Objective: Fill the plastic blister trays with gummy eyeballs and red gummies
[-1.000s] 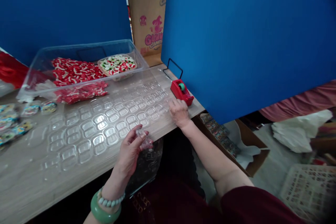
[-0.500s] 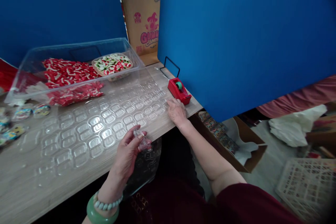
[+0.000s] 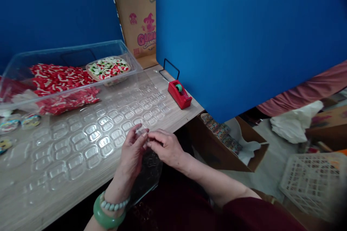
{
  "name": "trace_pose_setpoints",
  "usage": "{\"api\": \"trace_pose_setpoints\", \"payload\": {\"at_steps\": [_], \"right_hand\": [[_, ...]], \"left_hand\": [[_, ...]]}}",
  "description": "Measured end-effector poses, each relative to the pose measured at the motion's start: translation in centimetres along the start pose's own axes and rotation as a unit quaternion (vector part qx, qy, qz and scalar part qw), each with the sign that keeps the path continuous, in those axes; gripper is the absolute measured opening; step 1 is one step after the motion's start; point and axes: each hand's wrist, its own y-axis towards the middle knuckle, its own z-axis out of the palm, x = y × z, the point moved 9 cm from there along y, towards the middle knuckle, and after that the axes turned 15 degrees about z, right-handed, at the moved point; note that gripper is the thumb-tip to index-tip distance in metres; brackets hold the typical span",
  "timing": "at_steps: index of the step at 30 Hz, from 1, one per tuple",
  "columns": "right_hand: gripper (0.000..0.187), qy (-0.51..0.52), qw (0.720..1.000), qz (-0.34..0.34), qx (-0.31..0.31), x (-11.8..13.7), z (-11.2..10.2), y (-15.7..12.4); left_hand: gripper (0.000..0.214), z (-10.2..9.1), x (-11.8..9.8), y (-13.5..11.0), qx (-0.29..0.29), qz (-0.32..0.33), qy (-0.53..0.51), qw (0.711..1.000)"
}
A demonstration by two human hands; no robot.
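Observation:
My left hand (image 3: 132,151) holds a small clear plastic piece (image 3: 141,132) between thumb and fingers, over the table's front edge. My right hand (image 3: 168,148) meets it there, thumb and fingers pinched at the piece's near side; what lies between those fingertips is hidden. Beneath and behind the hands, clear moulded plastic sheets (image 3: 105,146) with rows of rounded cavities cover much of the table. A red tape dispenser (image 3: 179,95) with a green core stands beyond my right hand, apart from it.
At the back left, a clear plastic bin (image 3: 58,95) contains red-and-white candies (image 3: 61,79) and a tub (image 3: 108,68) of white, green and red ones. Round printed packs (image 3: 31,121) lie at left. Blue panels (image 3: 230,36) rise behind. Right, below the table, are an open carton (image 3: 255,158) and a white plastic basket (image 3: 311,180).
My right hand has left the tape dispenser and come back to the left, joining my left hand at the clear piece. The camera view has shifted slightly right.

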Motion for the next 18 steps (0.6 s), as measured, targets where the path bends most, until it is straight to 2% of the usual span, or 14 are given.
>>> {"api": "trace_pose_setpoints", "payload": {"at_steps": [3,5,6,8,10,12,13,15,18], "right_hand": [[0.013,0.033,0.998,0.017,-0.048,-0.2,-0.9,0.1],[0.014,0.004,0.994,0.011,-0.107,-0.7,-2.8,1.2],[0.016,-0.042,0.988,-0.001,-0.149,-0.9,-4.0,2.0],[0.022,-0.188,0.954,-0.017,-0.235,-1.3,-6.2,3.8],[0.028,-0.342,0.899,0.004,-0.273,-2.5,-7.4,6.2],[0.032,-0.443,0.855,0.052,-0.263,-4.4,-7.9,8.7],[0.034,-0.472,0.842,0.075,-0.249,-5.3,-8.0,9.7],[0.037,-0.499,0.832,0.103,-0.218,-6.5,-7.7,10.9],[0.035,-0.497,0.837,0.111,-0.201,-6.8,-7.2,11.0]], "left_hand": [[0.057,0.9,-0.2,0.3,-0.013,0.003,-0.008,1.0],[0.058,1.1,-0.2,0.4,-0.014,-0.007,-0.01,1.0],[0.057,1.0,-0.2,0.3,-0.014,-0.014,-0.008,1.0],[0.056,0.6,-0.1,0.2,-0.014,-0.025,-0.004,1.0],[0.054,0.2,0.1,-0.1,-0.005,-0.031,-0.004,1.0],[0.054,-0.1,0.2,-0.6,0.007,-0.035,-0.002,0.999],[0.055,-0.2,0.2,-0.9,0.012,-0.037,0.001,0.999],[0.056,-0.5,0.3,-1.5,0.021,-0.046,0.007,0.999],[0.058,-1.1,0.5,-2.6,0.034,-0.062,0.014,0.997]]}}
